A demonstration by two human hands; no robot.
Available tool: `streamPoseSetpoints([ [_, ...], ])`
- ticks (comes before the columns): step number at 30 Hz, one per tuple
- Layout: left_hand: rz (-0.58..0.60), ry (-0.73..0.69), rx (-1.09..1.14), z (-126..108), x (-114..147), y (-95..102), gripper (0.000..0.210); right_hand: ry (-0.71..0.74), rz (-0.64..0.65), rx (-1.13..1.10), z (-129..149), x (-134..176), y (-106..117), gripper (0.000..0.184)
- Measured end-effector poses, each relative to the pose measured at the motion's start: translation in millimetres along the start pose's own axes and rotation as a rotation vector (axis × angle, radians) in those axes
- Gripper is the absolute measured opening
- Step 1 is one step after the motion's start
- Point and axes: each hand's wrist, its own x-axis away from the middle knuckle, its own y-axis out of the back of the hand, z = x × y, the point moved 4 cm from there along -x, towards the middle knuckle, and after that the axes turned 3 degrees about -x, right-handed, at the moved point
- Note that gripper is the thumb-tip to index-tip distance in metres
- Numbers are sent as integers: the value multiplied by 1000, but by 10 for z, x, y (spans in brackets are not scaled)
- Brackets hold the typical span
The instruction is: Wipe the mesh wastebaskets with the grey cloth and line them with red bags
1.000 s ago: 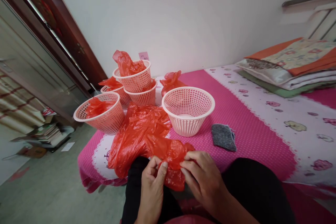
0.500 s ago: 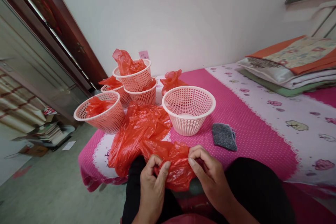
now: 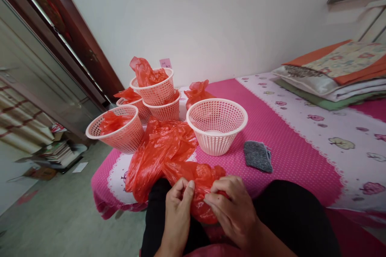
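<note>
Over my lap, my left hand (image 3: 180, 202) pinches a red plastic bag (image 3: 199, 174) between thumb and fingers. My right hand (image 3: 232, 207) grips the same bag a short way to the right, its fingers curled and partly hiding the crumpled plastic. Behind it, a larger heap of red plastic bags (image 3: 164, 140) lies spread on the bed and reaches its front edge. A pale pink mesh basket (image 3: 216, 122) with nothing inside stands just beyond my hands. Right of that basket lies a folded grey cloth (image 3: 257, 156).
At the left, a mesh basket (image 3: 116, 132) holds red plastic. Behind it stand stacked baskets (image 3: 157, 88) with red bags in them. A knotted red bag (image 3: 197, 92) sits by the wall. Folded bedding (image 3: 334, 76) lies at the right on the pink patterned bedsheet (image 3: 265, 116).
My right hand has moved left, closer to my left hand, and its fingers have curled more over the bag. My left hand has shifted slightly right. The baskets and cloth stay put.
</note>
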Motion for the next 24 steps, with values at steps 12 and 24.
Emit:
streamPoseSetpoints([
  [12, -13, 17, -41, 4, -7, -17, 57, -170, 40, -286, -36, -25, -42, 15],
  [24, -122, -386, -371, -156, 44, 142, 31, -392, -94, -485, -138, 12, 2, 16],
])
